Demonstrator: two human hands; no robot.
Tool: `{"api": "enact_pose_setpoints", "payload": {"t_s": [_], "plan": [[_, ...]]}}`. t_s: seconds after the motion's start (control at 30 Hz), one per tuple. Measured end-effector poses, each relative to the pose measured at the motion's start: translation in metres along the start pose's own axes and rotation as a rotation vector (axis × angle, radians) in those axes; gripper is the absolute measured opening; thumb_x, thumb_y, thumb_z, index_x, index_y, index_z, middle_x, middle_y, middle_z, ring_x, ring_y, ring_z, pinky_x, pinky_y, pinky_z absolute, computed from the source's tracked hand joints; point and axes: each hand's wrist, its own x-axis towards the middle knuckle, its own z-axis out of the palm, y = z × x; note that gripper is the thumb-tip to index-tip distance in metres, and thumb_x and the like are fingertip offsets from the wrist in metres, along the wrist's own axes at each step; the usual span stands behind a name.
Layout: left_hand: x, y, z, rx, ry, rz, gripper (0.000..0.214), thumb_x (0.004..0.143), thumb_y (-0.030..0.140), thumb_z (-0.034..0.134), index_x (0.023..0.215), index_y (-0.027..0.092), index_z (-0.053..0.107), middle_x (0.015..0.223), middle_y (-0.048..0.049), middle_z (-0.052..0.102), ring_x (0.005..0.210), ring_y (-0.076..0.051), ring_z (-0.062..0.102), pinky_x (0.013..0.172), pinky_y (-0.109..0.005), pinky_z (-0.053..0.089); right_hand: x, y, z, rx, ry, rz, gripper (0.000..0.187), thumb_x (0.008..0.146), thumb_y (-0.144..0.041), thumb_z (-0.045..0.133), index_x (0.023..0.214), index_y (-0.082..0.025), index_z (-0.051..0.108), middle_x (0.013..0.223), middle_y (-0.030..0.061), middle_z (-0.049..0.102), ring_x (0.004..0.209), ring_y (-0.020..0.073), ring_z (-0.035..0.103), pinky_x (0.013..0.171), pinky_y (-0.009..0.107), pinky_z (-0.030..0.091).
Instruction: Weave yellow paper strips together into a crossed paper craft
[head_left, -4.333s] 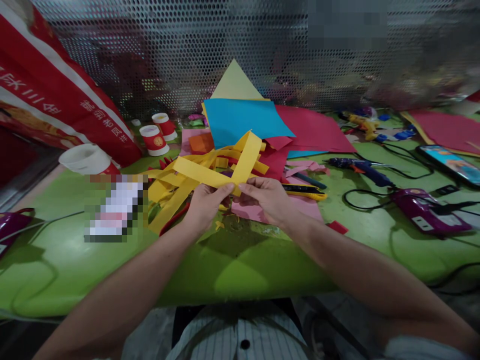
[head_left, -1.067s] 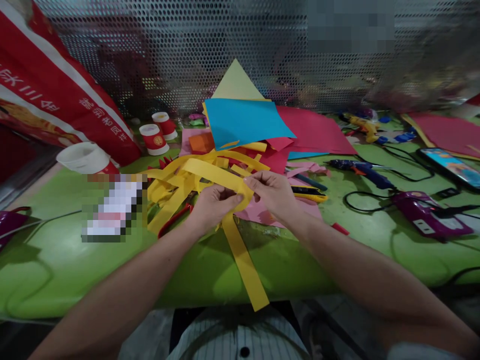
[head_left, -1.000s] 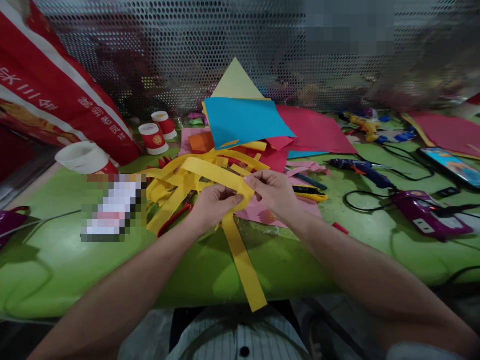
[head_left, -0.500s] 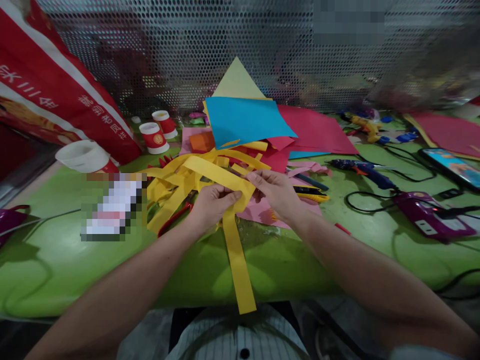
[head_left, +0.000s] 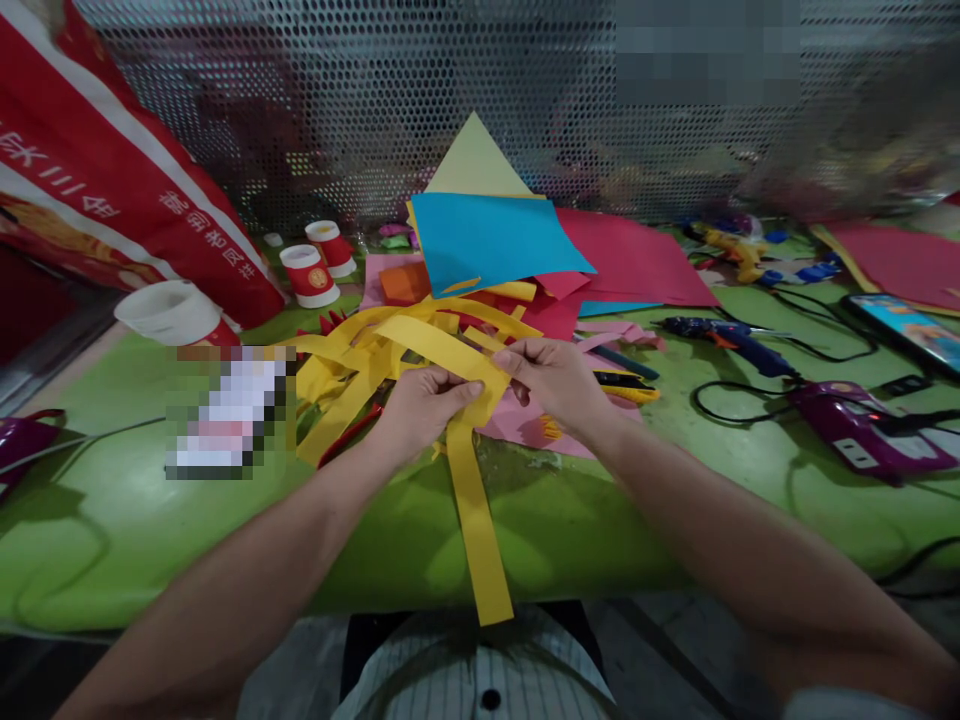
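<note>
I see the left hand (head_left: 424, 410) grasping a long, flat strip of yellow paper (head_left: 484, 530) between thumb and fingers, with the right hand (head_left: 555, 385) pinching it just beside, at the corner where one length runs up and away to the left and another drops toward the body. Gripping both sides of that corner probably keeps the layers aligned. The strip is above the green-topped table (head_left: 390, 560), in front of a loose heap of yellow paper strips (head_left: 341, 410); its lower end shows past the table's near edge, I think simply because it is too long to stay within the hands. The yellow-and-black utility knife (head_left: 630, 392) and dark blue glue gun (head_left: 739, 345) lie to the right, seemingly parked within easy reach. I can't tell whether the two lengths are one folded piece or two, since the thumbs cover the join and most of the fingertips sit behind the paper. The right hand hides part of the knife, the heap buries most of a red object (head_left: 352, 435), and pixelation masks a phone-like slab (head_left: 229, 415).
</note>
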Motion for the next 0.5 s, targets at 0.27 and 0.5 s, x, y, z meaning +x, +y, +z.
{"api": "enact_pose_setpoints", "payload": {"t_s": [0.27, 0.5], "plan": [[0.001, 0.003, -0.004, 0.073, -0.034, -0.009, 0.015, 0.061, 0.029, 0.072, 0.067, 0.015, 0.069, 0.066, -0.0011, 0.067, 0.057, -0.011, 0.055, 0.055, -0.023, 0.042, 0.003, -0.003, -0.01, -0.115, -0.046, -0.009, 0.033, 0.069, -0.039, 0.068, 0.052, -0.016, 0.05, 0.041, -0.0076, 0.04, 0.038, 0.0027, 0.032, 0.037, 0.02, 0.025], [0.001, 0.006, -0.008, 0.253, -0.267, -0.029, 0.012, 0.067, 0.026, 0.067, 0.073, 0.017, 0.071, 0.072, -0.0031, 0.07, 0.064, -0.015, 0.06, 0.062, -0.027, 0.046, 0.006, 0.003, -0.013, 0.034, -0.326, 0.071, 0.024, 0.063, -0.029, 0.068, 0.084, -0.018, 0.062, 0.062, -0.0036, 0.056, 0.05, 0.0069, 0.046, 0.043, 0.02, 0.039]]}}
